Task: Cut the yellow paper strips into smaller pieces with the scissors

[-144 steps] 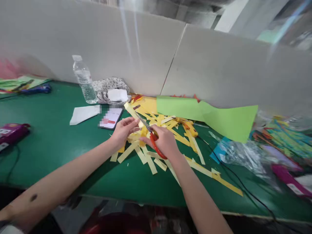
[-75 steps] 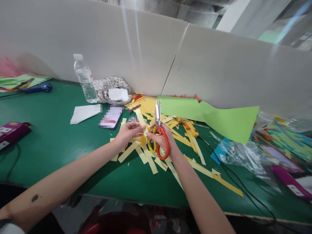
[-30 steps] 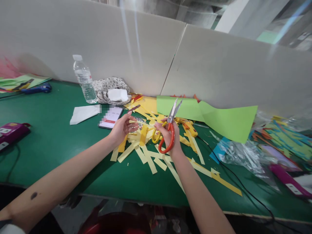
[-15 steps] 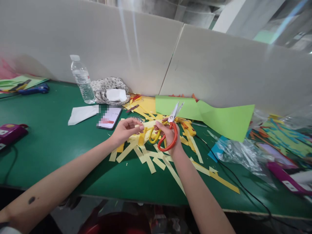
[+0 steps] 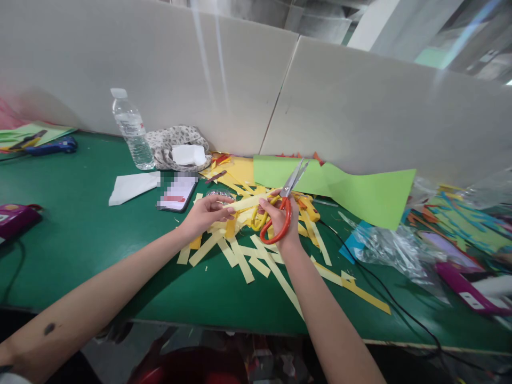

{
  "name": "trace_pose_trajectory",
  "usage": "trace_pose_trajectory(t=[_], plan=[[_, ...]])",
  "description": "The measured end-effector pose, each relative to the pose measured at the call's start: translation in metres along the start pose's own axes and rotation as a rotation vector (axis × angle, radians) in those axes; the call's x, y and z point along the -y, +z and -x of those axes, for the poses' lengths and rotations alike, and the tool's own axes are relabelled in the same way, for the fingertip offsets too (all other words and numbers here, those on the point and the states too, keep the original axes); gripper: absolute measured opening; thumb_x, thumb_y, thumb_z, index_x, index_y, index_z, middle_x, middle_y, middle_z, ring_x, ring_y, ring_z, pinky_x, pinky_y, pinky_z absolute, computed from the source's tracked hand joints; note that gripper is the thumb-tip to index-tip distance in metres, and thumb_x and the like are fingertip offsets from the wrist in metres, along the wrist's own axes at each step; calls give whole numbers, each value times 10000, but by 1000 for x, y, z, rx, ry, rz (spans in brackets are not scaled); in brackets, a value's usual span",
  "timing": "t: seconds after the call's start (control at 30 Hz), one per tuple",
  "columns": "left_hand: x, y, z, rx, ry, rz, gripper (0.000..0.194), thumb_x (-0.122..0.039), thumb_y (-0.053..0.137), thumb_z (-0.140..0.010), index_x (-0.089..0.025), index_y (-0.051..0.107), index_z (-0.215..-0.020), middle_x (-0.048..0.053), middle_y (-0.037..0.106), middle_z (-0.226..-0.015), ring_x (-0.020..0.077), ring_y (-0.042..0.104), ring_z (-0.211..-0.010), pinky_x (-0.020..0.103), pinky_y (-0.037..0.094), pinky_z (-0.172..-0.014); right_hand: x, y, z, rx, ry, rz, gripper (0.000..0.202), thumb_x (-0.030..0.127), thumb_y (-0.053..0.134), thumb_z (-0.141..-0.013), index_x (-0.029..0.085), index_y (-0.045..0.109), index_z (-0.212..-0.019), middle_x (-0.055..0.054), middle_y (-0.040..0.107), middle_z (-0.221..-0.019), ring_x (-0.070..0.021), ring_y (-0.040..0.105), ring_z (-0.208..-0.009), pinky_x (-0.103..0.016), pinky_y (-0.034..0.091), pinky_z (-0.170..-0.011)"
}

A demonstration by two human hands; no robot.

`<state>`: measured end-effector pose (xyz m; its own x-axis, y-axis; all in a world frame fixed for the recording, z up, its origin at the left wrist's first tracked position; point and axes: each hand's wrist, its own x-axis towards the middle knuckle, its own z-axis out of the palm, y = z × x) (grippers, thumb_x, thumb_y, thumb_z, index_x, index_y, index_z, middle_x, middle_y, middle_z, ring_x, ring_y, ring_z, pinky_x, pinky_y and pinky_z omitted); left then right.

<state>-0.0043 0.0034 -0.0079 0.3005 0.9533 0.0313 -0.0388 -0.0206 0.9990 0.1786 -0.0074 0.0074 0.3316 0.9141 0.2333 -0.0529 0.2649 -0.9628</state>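
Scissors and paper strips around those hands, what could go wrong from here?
The partly open scissors might nick the light green sheet behind them in view, though the gap is unclear. The right hand could bump the yellow glue gun beside it; whether it's hot, I can't tell. Loose pale yellow paper strips below the hands could get scattered.

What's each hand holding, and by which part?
Left hand: pale yellow strip, by its left end. Right hand: scissors, by the handles, with the strip's other end apparently pinched too.
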Motion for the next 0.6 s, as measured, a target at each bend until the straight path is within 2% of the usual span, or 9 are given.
trace_pose_trajectory(t=[0.3,0.6], plan=[[-2,0,1,36,-108,78,248,-319,726,-670,-161,631,-836,40,721,-776,135,676,-737,239,521,-713,1,-2,-1,-30,3,-54,354,246,730,-572,203,495,-833,63,575,-670,-104,592,-583,-283,524,-611],[2,-1,-2,14,-118,113,256,-342,729,-664,-173,629,-830,43,719,-801,127,673,-723,237,525,-714,1,-5,-3,-32,5,7,356,278,741,-575,203,490,-818,81,559,-619,-104,589,-510,-296,522,-600]])
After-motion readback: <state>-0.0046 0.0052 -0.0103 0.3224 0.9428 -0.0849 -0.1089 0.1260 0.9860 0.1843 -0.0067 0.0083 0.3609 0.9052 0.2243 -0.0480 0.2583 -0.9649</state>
